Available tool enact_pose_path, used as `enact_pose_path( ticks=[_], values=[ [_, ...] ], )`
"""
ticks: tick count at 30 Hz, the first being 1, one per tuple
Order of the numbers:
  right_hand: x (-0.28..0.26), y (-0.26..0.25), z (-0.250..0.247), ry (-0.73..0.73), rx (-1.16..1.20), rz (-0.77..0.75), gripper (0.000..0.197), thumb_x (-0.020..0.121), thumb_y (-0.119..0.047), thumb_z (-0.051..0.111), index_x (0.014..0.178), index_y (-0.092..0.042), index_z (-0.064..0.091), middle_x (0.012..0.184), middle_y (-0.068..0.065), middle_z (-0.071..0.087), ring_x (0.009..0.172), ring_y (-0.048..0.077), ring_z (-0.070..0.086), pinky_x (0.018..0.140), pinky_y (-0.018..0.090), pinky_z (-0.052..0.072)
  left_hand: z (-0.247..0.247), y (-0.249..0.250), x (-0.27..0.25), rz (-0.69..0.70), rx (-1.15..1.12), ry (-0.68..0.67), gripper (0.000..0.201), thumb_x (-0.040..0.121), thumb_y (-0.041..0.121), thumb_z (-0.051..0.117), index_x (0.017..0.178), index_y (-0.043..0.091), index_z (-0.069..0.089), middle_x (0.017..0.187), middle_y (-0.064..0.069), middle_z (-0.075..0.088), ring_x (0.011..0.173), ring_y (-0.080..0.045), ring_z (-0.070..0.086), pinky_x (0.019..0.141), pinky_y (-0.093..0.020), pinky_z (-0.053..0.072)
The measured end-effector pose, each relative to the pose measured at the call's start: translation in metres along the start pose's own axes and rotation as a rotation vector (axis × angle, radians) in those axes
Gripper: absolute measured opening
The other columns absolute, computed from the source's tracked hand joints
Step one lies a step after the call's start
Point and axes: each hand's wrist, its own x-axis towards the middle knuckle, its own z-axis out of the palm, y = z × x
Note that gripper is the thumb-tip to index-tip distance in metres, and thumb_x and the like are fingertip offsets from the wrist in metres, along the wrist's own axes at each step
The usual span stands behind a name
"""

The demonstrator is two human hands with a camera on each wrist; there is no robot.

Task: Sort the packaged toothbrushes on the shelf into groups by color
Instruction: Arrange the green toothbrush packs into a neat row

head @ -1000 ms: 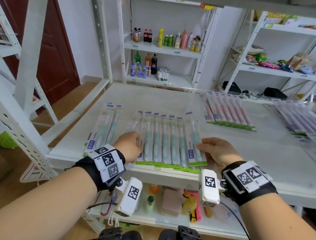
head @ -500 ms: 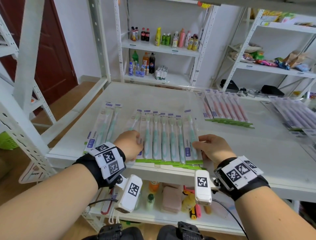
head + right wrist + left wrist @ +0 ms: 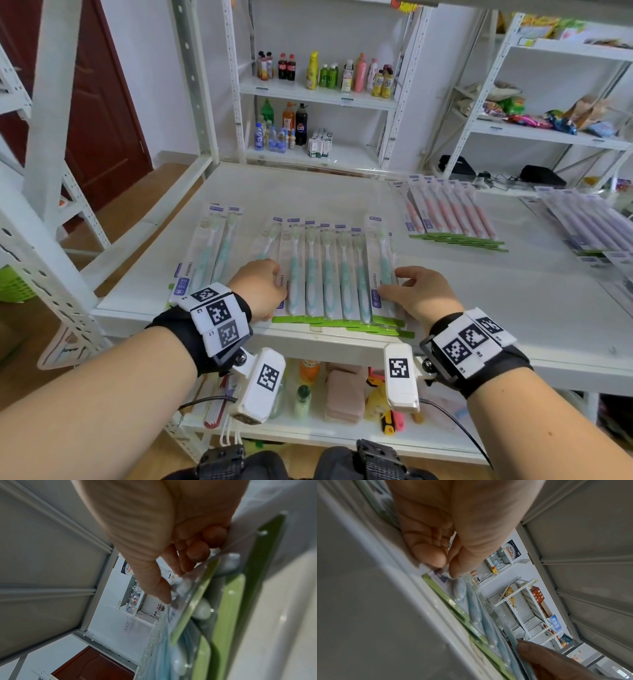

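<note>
A row of several teal toothbrush packs (image 3: pixel 329 274) with green bottom strips lies side by side at the front of the white shelf (image 3: pixel 342 192). My left hand (image 3: pixel 275 282) is at the row's left end; in the left wrist view its thumb and fingers (image 3: pixel 429 555) pinch the edge of the end pack (image 3: pixel 458 588). My right hand (image 3: pixel 397 282) is at the right end, thumb on top of the last pack (image 3: pixel 193 591) and fingers (image 3: pixel 197 553) curled at its edge. Two more teal packs (image 3: pixel 212 253) lie apart to the left. Pink packs (image 3: pixel 448 216) and purple packs (image 3: pixel 589 226) form separate groups to the right.
Upright posts (image 3: pixel 195 85) frame the shelf on the left. Shelves with drink bottles (image 3: pixel 329 75) and snacks (image 3: pixel 548 116) stand behind. A lower shelf under the front edge holds small items (image 3: pixel 342 394). Bare shelf surface (image 3: pixel 496 301) lies to the right of my right hand.
Both hands stay at the ends of the teal row. The right hand has come in slightly to the left, and the packs lie a little closer together.
</note>
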Motion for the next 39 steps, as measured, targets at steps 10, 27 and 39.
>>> enact_pose_path(
  ticks=[10,27,39],
  values=[
    [-0.0052,-0.0045,0.0024,-0.011,0.006,0.003,0.058,0.077,-0.029,0.075,0.129,-0.018,0.052,0.094,0.005,0.063,0.069,0.011,0.061,0.052,0.015,0.042,-0.0003,0.001,-0.0013,0.006,0.015,0.0,0.032,0.091,0.012,0.044,0.122,0.007,0.05,0.107,-0.01,0.061,0.053,-0.021,0.061,0.063,-0.032,0.055],
    [-0.008,-0.0085,0.0039,-0.026,-0.008,0.031,0.06,0.077,-0.032,0.074,0.129,-0.016,0.05,0.102,0.005,0.063,0.075,0.012,0.062,0.052,0.016,0.044,-0.001,0.0013,-0.0042,0.027,0.013,-0.011,0.013,0.09,0.01,0.046,0.1,0.018,0.042,0.112,-0.012,0.06,0.061,-0.027,0.063,0.07,-0.038,0.057],
    [-0.0063,-0.006,0.0045,-0.006,0.0,0.036,0.058,0.076,-0.032,0.076,0.127,-0.016,0.053,0.092,-0.001,0.06,0.07,0.009,0.06,0.049,0.015,0.042,0.002,-0.0042,0.0022,0.031,-0.018,0.0,0.047,0.091,0.011,0.047,0.137,0.015,0.041,0.103,-0.003,0.053,0.047,-0.017,0.058,0.052,-0.024,0.048]
  ],
)
